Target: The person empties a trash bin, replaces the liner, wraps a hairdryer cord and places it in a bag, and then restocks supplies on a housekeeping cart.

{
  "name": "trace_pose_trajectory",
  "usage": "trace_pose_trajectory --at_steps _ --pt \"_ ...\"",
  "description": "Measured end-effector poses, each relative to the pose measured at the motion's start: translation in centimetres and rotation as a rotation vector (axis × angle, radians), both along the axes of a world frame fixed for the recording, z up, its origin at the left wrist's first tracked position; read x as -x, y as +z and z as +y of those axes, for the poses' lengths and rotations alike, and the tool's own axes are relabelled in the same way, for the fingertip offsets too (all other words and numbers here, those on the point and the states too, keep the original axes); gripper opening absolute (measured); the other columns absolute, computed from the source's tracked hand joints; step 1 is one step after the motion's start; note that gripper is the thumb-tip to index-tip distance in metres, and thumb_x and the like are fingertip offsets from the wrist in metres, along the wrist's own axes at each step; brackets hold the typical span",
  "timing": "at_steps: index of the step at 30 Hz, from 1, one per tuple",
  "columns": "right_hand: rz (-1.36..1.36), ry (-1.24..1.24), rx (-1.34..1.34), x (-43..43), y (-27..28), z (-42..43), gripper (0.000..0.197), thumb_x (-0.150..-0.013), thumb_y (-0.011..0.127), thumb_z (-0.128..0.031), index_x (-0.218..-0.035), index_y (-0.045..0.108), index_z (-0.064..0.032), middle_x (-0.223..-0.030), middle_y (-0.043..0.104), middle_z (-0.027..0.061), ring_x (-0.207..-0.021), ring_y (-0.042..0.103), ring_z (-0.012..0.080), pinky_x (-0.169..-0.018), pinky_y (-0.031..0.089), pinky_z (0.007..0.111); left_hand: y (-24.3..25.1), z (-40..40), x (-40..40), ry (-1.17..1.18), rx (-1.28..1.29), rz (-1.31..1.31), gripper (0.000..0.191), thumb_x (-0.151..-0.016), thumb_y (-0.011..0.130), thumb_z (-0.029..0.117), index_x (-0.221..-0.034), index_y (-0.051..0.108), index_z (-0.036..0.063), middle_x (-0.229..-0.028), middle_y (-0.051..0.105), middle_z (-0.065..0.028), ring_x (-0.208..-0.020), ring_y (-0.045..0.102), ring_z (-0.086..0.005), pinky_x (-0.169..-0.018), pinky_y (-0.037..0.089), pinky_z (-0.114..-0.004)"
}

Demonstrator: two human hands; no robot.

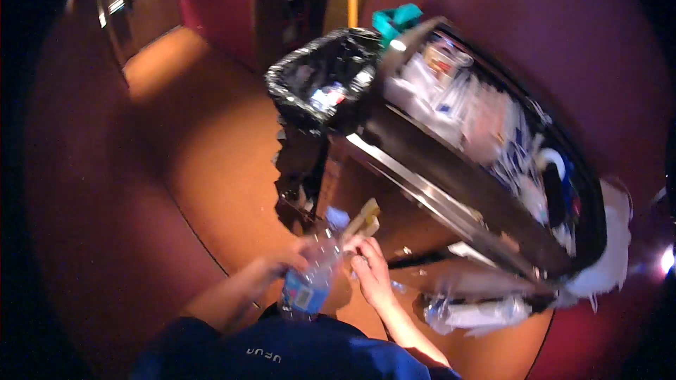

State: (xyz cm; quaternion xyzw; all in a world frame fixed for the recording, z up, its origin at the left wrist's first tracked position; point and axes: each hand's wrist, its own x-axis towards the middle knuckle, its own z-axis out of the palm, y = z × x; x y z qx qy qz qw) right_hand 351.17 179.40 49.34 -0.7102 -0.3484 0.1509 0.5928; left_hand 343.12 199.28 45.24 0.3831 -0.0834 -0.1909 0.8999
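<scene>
A clear plastic bottle [311, 274] with a blue cap and a blue label tilts in front of my torso. My left hand [290, 256] is closed around its upper part; motion blurs the fingers. Just right of the bottle, my right hand [369, 264] grips a small pale, yellowish item [364, 221], blurred, perhaps paper or card. Beyond my hands is a bin lined with a black plastic bag [280, 71], with some litter inside. To its right stands a long dark container [475, 184] filled with bags, papers, cables and a white roll [552, 161].
A yellow-orange pole [353, 0] with green cloth rises behind the bin, near a teal item [396, 21]. Clear plastic packaging [480, 314] lies on the orange floor [222, 169] at lower right. A white bag [607, 243] hangs at the container's right end. Dark red walls surround the area.
</scene>
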Motion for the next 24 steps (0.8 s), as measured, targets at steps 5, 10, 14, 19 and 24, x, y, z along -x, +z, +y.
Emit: trace_pose_trajectory --at_steps 5,10,14,19,24 --pt "0.006 0.064 0.176 -3.2 3.8 5.3 0.025 -0.081 0.061 -0.011 -0.105 0.061 -0.0031 -0.088 0.056 0.0055 -0.081 0.052 0.0145 -0.076 0.042 0.025 10.8 13.8 -7.8 0.767 -0.018 -0.405 0.073 -0.063 0.073 0.035 -0.122 0.041 0.0041 -0.100 0.055 -0.0069 -0.093 0.055 -0.0169 -0.084 0.046 -0.032" --pt "0.196 0.027 0.286 -5.5 -0.1 2.3 0.021 -0.081 0.063 -0.011 -0.101 0.063 -0.0037 -0.087 0.061 0.0037 -0.082 0.056 0.0118 -0.075 0.044 0.024 14.9 20.0 -18.6 1.159 -0.253 -0.577 0.055 -0.071 0.071 0.021 -0.116 0.042 0.0084 -0.102 0.052 -0.0041 -0.095 0.053 -0.0166 -0.088 0.042 -0.032" --pt "0.201 0.041 0.270 -6.9 -2.7 -0.8 0.022 -0.084 0.063 -0.016 -0.104 0.061 -0.0061 -0.088 0.061 0.0034 -0.078 0.056 0.0094 -0.069 0.046 0.023 10.3 20.4 -28.6 1.308 -0.829 -0.378 0.062 -0.062 0.082 0.021 -0.109 0.049 0.0020 -0.099 0.058 -0.0086 -0.092 0.055 -0.0166 -0.085 0.045 -0.033" --pt "0.212 0.092 0.341 -8.9 -0.1 -1.5 0.024 -0.085 0.061 -0.016 -0.106 0.058 -0.0053 -0.091 0.058 0.0072 -0.084 0.059 0.0158 -0.073 0.047 0.027 4.4 23.6 -30.9 0.866 -1.813 0.063 0.067 -0.060 0.076 0.034 -0.111 0.055 -0.0044 -0.110 0.058 -0.0218 -0.104 0.056 -0.0312 -0.090 0.045 -0.036" --pt "0.076 -0.003 0.287 -11.2 6.3 -4.7 0.023 -0.084 0.062 -0.015 -0.104 0.060 -0.0045 -0.097 0.061 0.0097 -0.087 0.061 0.0194 -0.076 0.048 0.030 9.8 20.7 -26.8 1.082 -1.314 -0.182 0.041 -0.069 0.072 0.018 -0.106 0.061 0.0026 -0.098 0.062 -0.0060 -0.088 0.056 -0.0131 -0.080 0.045 -0.026"
